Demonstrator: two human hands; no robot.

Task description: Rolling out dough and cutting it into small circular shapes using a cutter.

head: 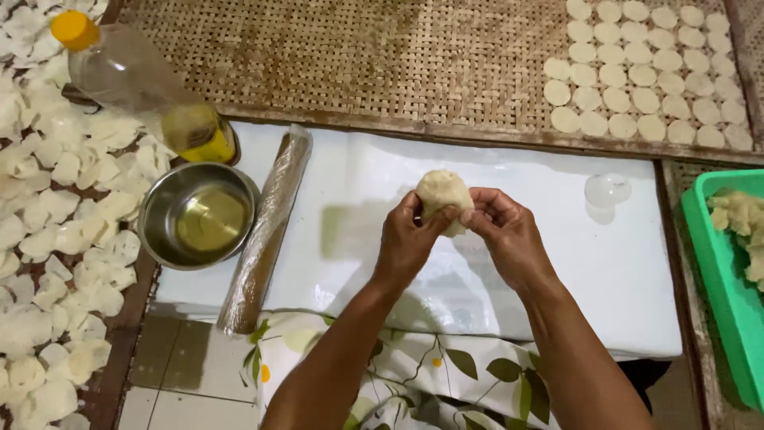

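Head view: both hands, left [407,239] and right [505,231], pinch one pale round dough lump [443,193] above the white plastic-covered tabletop [621,263]; one steel oil bowl [197,215] and one wrapped rolling pin [267,227] lie near its left edge.

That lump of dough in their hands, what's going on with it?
A person holds a pale lump of dough up between both hands, the left hand and right hand pinching it from either side above a white work surface. A wrapped rolling pin, a steel bowl of oil and an oil bottle lie to the left. Flat dough rounds sit in rows on a woven mat, and more dough fills a green tub.
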